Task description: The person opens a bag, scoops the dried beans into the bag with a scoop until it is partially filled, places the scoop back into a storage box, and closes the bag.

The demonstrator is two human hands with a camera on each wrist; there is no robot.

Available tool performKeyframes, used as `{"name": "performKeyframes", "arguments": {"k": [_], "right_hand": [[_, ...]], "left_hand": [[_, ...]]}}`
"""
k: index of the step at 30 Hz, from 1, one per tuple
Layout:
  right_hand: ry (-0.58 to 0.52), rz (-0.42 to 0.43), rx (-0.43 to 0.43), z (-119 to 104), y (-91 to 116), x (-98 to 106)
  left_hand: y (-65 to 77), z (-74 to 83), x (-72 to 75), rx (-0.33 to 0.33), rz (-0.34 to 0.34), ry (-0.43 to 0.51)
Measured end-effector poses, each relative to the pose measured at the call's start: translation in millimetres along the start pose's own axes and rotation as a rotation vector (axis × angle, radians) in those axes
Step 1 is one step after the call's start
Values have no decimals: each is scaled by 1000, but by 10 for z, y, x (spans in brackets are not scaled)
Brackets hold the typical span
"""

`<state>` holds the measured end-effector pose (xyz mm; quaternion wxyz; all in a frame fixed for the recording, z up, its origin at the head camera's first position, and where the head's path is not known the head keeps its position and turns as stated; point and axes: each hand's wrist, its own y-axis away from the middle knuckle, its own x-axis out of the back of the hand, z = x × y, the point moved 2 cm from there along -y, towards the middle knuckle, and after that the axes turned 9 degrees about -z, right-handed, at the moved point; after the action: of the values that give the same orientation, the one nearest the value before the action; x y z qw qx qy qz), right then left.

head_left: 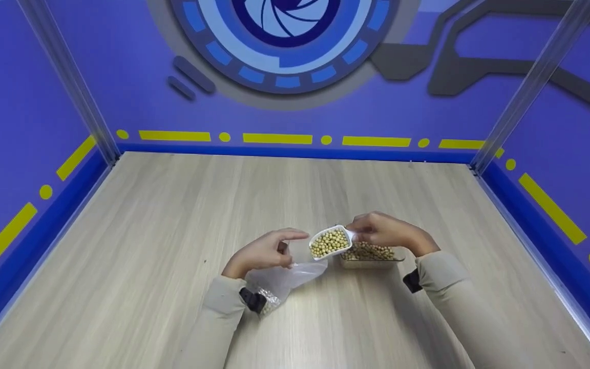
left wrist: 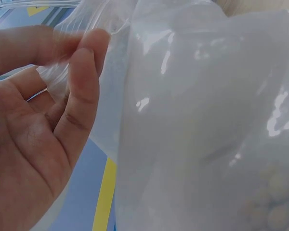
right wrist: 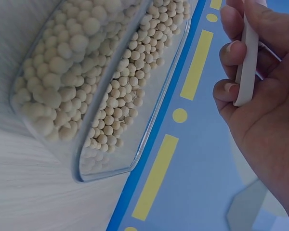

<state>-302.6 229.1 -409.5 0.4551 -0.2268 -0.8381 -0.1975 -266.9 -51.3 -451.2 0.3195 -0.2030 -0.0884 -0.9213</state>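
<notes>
My right hand [head_left: 387,230] grips the handle of a white scoop [right wrist: 248,62]. Round beige beans [head_left: 330,243], resembling soybeans, fill the scoop's bowl. To its left, my left hand [head_left: 261,251] pinches the upper edge of a clear zip bag [head_left: 295,275], index finger extended toward the scoop. The left wrist view shows the bag film [left wrist: 183,96] hanging beside the fingers, with a few beans [left wrist: 279,202] low inside it. Below the right hand stands a clear rectangular container [head_left: 369,264], holding many of the same beans [right wrist: 120,96].
The light wood tabletop [head_left: 172,230] extends around the hands. Blue-purple panels [head_left: 285,118] with yellow markings enclose it at the back and both sides, joined by metal corner posts [head_left: 64,66].
</notes>
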Motion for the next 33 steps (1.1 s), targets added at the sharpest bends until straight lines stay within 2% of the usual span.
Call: {"name": "performKeyframes", "arguments": {"k": [14,24,33], "right_hand": [[17,1,-9,-23,9,10],[19,-7,-6,-57,8,29],[50,-11,20,-91,8,42]], "left_hand": [[-8,8,-7,-3,0,-7],[70,247,-7,4,-8,-10],[-11,13,-8,-8,3,5]]}}
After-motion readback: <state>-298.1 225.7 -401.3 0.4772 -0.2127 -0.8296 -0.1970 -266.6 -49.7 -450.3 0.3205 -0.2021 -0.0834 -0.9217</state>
